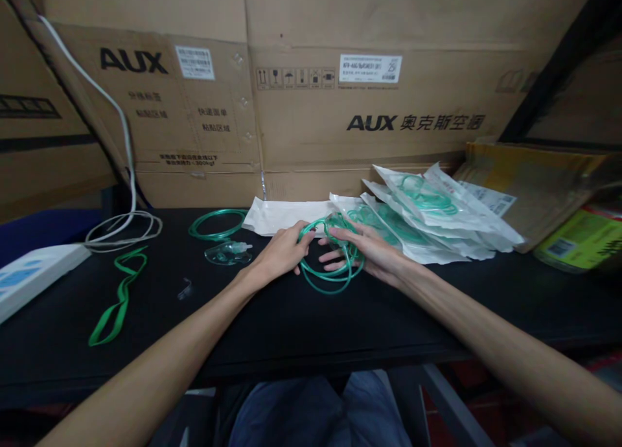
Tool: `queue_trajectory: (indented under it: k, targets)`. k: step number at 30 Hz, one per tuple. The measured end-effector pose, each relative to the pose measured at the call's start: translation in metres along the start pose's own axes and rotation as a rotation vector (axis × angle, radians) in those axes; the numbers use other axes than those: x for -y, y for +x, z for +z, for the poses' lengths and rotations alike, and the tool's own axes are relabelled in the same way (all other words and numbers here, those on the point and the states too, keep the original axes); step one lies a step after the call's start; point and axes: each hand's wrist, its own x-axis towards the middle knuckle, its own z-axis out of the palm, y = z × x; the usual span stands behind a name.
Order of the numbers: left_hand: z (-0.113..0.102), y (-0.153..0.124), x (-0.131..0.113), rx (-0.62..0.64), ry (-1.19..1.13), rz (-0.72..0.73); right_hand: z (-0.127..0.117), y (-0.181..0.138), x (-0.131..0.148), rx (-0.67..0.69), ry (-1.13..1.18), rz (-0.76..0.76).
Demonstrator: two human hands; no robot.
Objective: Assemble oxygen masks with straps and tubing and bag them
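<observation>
A coil of green tubing (330, 277) hangs between my two hands just above the black table. My left hand (287, 252) pinches the coil's left side with thumb and fingers. On its right side, my right hand (367, 249) grips the loops and a clear plastic piece, its lower fingers partly spread behind them. A white paper pouch (286, 217) lies flat right behind my hands. Several sealed pouches with green tubing (432, 204) are piled to the right. Left of my hands lie another green tubing coil (217, 223) and a clear mask (227, 252).
A green elastic strap (121, 298) and a small clear piece (185, 289) lie on the left of the black table (291, 330). A white power strip (41, 272) with a cable stands at the far left. Cardboard boxes (301, 123) wall off the back; a yellow-green package (583, 236) sits right.
</observation>
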Motion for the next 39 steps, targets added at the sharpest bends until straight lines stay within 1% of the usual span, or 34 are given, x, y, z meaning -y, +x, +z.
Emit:
queue_trajectory:
  k: [4, 6, 8, 11, 13, 15, 17, 20, 22, 24, 27, 31, 35, 39]
  targets:
    - [0.000, 0.000, 0.000, 0.021, 0.015, -0.021, -0.001, 0.002, 0.000, 0.022, -0.030, 0.051]
    - [0.000, 0.000, -0.001, 0.028, 0.014, -0.016, -0.001, 0.003, 0.000, 0.021, -0.071, 0.048]
    - [-0.001, 0.000, -0.001, 0.038, 0.006, -0.013, -0.002, 0.003, 0.001, 0.008, -0.167, 0.010]
    - [0.000, 0.003, 0.001, 0.065, -0.027, -0.020, -0.001, 0.001, 0.003, -0.032, -0.345, -0.094]
    - [0.002, 0.006, 0.004, 0.086, -0.055, -0.029, 0.000, 0.000, 0.005, -0.068, -0.375, -0.126]
    - [0.002, 0.008, 0.006, 0.090, -0.068, -0.030, 0.000, 0.000, 0.007, -0.090, -0.293, -0.105]
    - [0.000, 0.009, 0.007, 0.064, -0.049, -0.018, -0.001, 0.001, 0.009, -0.076, -0.142, -0.055]
    - [-0.008, 0.010, 0.003, -0.062, 0.041, 0.025, -0.009, 0.002, 0.014, -0.061, 0.044, -0.015]
    - [-0.014, 0.014, -0.001, -0.163, 0.125, 0.068, -0.015, 0.003, 0.018, -0.080, 0.106, -0.038]
    - [-0.018, 0.021, -0.004, -0.207, 0.215, 0.114, -0.021, 0.004, 0.022, -0.101, 0.139, -0.062]
    - [-0.015, 0.033, -0.006, -0.146, 0.340, 0.159, -0.025, 0.004, 0.026, -0.117, 0.178, -0.052]
    - [-0.006, 0.042, -0.005, -0.035, 0.446, 0.158, -0.022, 0.004, 0.026, -0.101, 0.259, -0.038]
    - [-0.007, 0.040, -0.002, -0.007, 0.477, 0.171, -0.022, 0.004, 0.024, -0.093, 0.287, -0.029]
    - [-0.012, 0.041, 0.002, 0.004, 0.461, 0.202, -0.027, 0.003, 0.026, -0.133, 0.251, -0.079]
